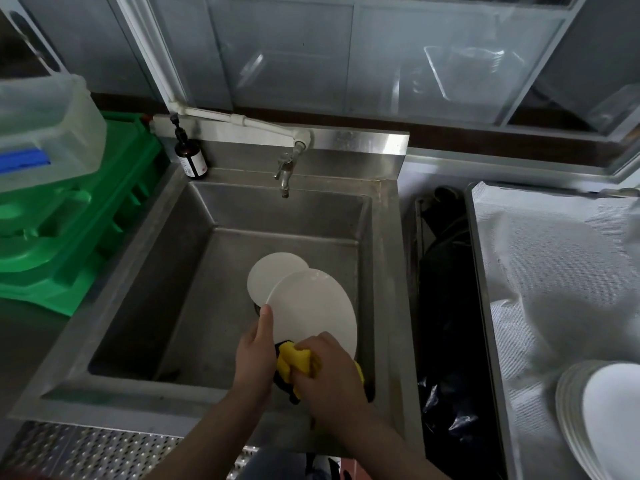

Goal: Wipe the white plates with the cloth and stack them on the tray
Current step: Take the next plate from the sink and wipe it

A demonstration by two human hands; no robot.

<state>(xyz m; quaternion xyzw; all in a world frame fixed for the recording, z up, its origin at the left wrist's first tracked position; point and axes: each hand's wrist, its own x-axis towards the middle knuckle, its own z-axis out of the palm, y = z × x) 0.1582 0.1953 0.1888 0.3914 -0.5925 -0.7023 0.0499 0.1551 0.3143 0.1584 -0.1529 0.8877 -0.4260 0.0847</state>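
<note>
Stainless steel sink [145, 278] as the landmark for all that follows. Over its near half, a white plate [313, 308] held tilted, gripped at its left rim by the left hand [254, 355], thumb [266, 315] laid up along the plate's edge. Right hand [329, 372] just beside, at the plate's near rim, fingers curled tight round a bunched yellow cloth [298, 362] pressed to that rim. Behind the held plate, deeper in the sink and partly covered by it, a second white plate [268, 275]. At the sink's back wall, a tap [285, 171] over the basin; on its back left corner, a dark pump bottle [188, 155]. Left of the sink, stacked green crates [86, 216] under a clear plastic tub [45, 133]. Right of the sink, past a dark bin bag [446, 306], a tray [485, 258] lined with white cloth, a stack of white plates [602, 414] on its near end.
</note>
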